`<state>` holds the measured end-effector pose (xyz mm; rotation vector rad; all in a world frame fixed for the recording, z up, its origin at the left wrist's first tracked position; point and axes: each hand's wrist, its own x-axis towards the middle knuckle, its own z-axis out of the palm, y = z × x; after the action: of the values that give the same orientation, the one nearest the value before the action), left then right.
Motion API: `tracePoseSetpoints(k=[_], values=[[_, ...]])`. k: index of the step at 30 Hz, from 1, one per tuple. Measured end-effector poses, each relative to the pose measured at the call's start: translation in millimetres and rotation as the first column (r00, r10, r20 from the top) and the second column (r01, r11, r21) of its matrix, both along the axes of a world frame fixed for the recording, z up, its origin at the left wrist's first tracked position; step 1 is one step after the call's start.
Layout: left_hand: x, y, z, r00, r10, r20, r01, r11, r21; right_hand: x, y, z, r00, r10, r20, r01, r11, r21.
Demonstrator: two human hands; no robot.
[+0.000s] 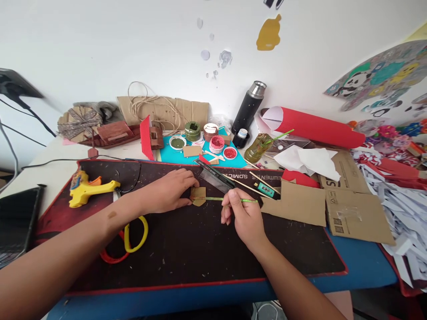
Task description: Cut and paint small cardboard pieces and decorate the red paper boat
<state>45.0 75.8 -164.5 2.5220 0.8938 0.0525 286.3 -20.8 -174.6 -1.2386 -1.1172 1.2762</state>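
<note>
My left hand (170, 190) rests on the black desk mat (187, 249), its fingertips pinning down a small brown cardboard piece (199, 196). My right hand (242, 212) pinches a thin green paintbrush (216, 199), whose tip lies on that cardboard piece. A clear ruler (216, 176) lies just behind the piece. Beyond it, several small paint pots (216, 143) stand on a teal sheet (168, 155).
A yellow glue gun (87, 187) and yellow-and-red scissors (131, 238) lie at the left of the mat. Cardboard sheets (328, 202), a red paper roll (313, 129), a black flask (249, 106) and shredded paper (400, 200) crowd the right. A dark laptop (15, 222) sits far left.
</note>
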Motion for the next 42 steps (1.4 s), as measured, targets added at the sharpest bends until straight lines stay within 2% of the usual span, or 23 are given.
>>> tracePoseSetpoints(k=[4,8,12,17,21,24,29,37,42], values=[[1.4,-0.2,1.0,1.0,0.004,-0.004,-0.004,1.0,-0.018,7.2,2.4,-1.6,0.993,-0.116,0.014,0.116,0.993,0.039],[1.4,-0.8,0.1,0.999,0.028,-0.027,-0.028,1.0,0.0,15.7,-0.2,-0.3,0.979,-0.191,-0.067,0.193,0.981,0.018],[-8.7,-0.9,9.1,0.997,0.07,-0.027,-0.071,0.997,-0.014,17.9,-5.7,-0.2,0.977,-0.186,-0.102,0.19,0.982,0.022],[-41.6,-8.0,22.6,0.988,0.147,0.038,-0.148,0.988,0.047,21.1,-10.6,-3.8,0.975,-0.184,-0.121,0.189,0.982,0.03],[-63.9,-23.5,15.0,0.986,0.153,-0.061,-0.149,0.987,0.067,23.7,-14.1,-4.2,0.977,-0.142,-0.16,0.144,0.99,0.001],[-69.0,-32.0,3.9,0.982,0.167,-0.086,-0.161,0.984,0.071,20.9,-17.3,-0.3,0.988,-0.077,-0.136,0.074,0.997,-0.029],[-60.2,-32.4,-6.2,0.979,0.195,-0.067,-0.191,0.98,0.061,15.0,-19.3,3.6,0.997,-0.021,-0.069,0.017,0.998,-0.059],[-21.8,-37.8,-9.0,0.993,0.121,0.0,-0.121,0.991,0.053,22.8,-10.3,-3.7,0.981,-0.155,-0.117,0.147,0.987,-0.071],[-18.0,-39.7,-13.0,0.99,0.133,0.051,-0.135,0.99,0.036,28.0,-7.1,-3.8,0.971,-0.183,-0.151,0.176,0.983,-0.057]])
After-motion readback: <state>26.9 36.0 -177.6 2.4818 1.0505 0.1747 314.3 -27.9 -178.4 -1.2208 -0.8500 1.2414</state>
